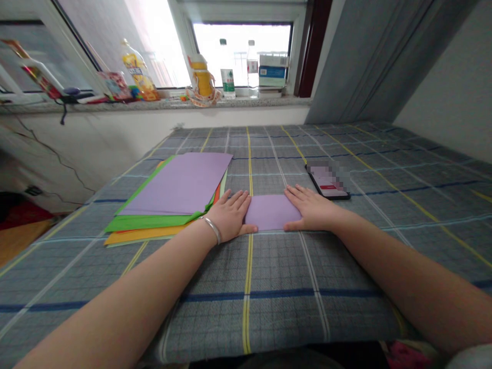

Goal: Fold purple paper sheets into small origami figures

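Note:
A small folded purple paper (271, 211) lies flat on the plaid bedsheet (269, 287). My left hand (230, 214), with a silver bangle on the wrist, lies flat with fingers stretched out on the paper's left edge. My right hand (310, 207) rests flat on its right edge, fingers extended. Both palms press down and neither hand grips anything.
A stack of coloured paper sheets (172, 197), purple on top over green, orange and yellow, lies left of my hands. A phone (328, 180) sits just beyond my right hand. Bottles and packets (202, 77) line the windowsill. A wall stands on the right.

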`<state>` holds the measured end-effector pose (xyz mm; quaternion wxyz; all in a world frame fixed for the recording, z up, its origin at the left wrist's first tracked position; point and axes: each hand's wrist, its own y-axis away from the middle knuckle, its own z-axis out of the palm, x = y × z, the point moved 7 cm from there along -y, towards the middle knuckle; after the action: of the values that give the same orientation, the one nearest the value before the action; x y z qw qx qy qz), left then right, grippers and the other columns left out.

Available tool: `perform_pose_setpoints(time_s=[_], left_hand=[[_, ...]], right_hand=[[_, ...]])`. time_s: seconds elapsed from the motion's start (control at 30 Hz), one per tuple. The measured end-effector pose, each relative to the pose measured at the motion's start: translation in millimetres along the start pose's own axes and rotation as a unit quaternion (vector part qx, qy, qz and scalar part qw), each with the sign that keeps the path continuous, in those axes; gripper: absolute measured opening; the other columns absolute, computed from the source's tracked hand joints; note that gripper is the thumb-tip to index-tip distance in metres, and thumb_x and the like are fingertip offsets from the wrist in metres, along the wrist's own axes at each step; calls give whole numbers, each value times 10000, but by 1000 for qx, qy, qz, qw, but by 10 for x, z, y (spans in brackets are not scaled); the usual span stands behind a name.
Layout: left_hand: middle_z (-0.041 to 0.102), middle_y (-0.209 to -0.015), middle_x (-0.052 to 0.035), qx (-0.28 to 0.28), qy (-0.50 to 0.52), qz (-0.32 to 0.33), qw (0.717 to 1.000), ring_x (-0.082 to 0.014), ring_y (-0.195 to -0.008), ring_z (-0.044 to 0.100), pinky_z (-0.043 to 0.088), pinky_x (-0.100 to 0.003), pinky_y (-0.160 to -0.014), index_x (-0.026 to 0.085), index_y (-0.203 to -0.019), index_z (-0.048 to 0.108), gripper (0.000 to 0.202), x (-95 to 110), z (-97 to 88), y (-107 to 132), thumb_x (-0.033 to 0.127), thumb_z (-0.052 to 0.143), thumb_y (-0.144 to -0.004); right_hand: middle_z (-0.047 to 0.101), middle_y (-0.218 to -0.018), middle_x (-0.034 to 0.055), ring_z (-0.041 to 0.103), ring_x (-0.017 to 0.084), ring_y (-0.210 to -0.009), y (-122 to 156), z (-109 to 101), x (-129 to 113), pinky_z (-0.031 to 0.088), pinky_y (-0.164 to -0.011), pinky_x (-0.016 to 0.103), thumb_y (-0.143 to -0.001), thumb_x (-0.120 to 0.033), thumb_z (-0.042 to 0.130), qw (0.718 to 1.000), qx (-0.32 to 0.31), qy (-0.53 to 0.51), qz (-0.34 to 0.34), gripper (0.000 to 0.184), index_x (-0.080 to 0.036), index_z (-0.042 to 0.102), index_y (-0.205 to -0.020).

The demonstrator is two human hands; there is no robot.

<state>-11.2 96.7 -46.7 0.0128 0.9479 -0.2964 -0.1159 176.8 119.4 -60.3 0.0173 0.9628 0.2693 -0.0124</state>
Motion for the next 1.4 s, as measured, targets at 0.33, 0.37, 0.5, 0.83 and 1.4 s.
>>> perform_pose_setpoints(time_s=[0.33,0.37,0.5,0.83,1.4], left_hand=[[125,-1564,-189,-100,78,24,992,-297,-1464,130,171,-500,-1158,89,-1504,203,819,-156,-2,58,564,471,-893],[134,-1563,-185,-100,83,25,991,-298,-1463,136,168,-510,-1157,96,-1503,209,817,-169,-11,57,555,486,-886],[204,-1551,-177,-78,99,19,992,-294,-1454,184,191,-492,-1155,97,-1479,288,761,-170,-60,48,557,446,-893],[454,-1432,-206,107,13,-62,992,-328,-1337,414,213,-516,-1144,69,-1310,514,610,141,-217,52,530,358,-941],[644,-1018,-83,118,112,157,974,-213,-927,630,514,-333,-831,151,-992,616,236,419,-366,-2,351,543,-891]], right_hand=[[239,-1563,171,179,371,-1435,23,6,39,204,-1158,509,-649,-798,544,1000,-1,-25,11,1128,-112,281,-1505],[239,-1562,174,179,372,-1435,21,5,40,204,-1157,512,-649,-798,545,1000,-1,-26,11,1129,-111,280,-1505],[245,-1560,181,165,374,-1438,24,-8,42,197,-1159,507,-642,-786,571,1000,-6,-27,15,1127,-107,297,-1499],[484,-1412,115,423,282,-1304,174,-426,-395,346,-1074,453,-742,-455,677,980,89,-72,-163,540,-214,592,-1219],[666,-853,53,575,192,-764,247,-507,-709,397,-689,316,-787,-227,517,974,110,24,-197,113,-197,626,-787]])
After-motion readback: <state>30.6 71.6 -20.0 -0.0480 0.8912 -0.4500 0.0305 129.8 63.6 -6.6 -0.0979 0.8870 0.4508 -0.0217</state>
